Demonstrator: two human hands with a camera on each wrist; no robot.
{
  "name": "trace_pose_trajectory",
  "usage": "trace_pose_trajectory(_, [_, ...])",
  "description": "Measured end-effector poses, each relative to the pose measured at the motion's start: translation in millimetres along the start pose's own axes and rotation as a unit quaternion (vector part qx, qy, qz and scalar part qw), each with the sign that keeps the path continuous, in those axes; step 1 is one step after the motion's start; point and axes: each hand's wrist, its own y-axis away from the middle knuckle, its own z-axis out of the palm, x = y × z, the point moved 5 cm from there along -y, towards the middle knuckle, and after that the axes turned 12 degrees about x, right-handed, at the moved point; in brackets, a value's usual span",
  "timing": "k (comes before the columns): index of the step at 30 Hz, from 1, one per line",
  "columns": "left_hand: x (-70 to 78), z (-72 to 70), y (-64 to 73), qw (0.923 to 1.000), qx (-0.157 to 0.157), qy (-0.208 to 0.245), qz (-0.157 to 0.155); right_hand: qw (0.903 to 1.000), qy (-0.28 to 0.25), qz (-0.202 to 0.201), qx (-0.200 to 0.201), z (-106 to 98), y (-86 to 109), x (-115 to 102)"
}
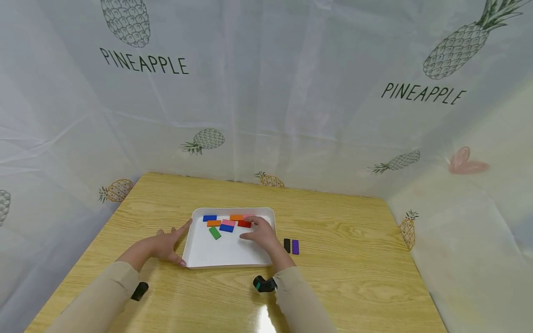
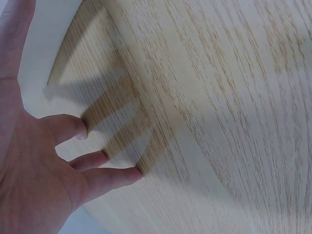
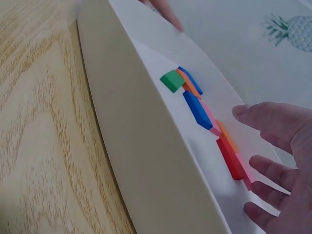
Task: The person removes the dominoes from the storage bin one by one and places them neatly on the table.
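Observation:
A white tray (image 1: 216,256) lies on the table with several small coloured blocks toward its far side. My left hand (image 1: 164,245) spreads along the tray's left edge, thumb at the near corner and a fingertip farther up; it holds no block. Over the tray's right part is my right hand (image 1: 264,235), fingers apart and bent a little, nothing gripped. Nearest to it are a red block (image 3: 230,158) and a pink block (image 1: 247,216), partly covered by the fingers in the head view. Farther left lie a green block (image 1: 214,232), blue block (image 1: 226,228) and orange block (image 1: 214,223).
On the wooden table (image 1: 354,259), a black block (image 1: 287,245) and a purple block (image 1: 295,247) lie side by side just right of the tray. A pineapple-print sheet (image 1: 291,115) hangs behind the table and along its sides.

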Motion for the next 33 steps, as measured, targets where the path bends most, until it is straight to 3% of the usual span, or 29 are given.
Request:
trace_pose_trajectory(5, [1.5,-0.4,0.3,1.0000,0.001,0.002,-0.001,0.9996,0.026,-0.008,0.001,2,-3.3,2])
trace_pose_trajectory(13, [2.7,-0.5,0.2,1.0000,-0.003,0.002,-0.005,0.9985,0.035,-0.028,-0.031,9,-6.6,4])
trace_pose_trajectory(33, [4.3,-1.3,1.4,1.0000,-0.003,0.004,-0.002,0.9958,0.040,-0.029,-0.078,11,6.6,8])
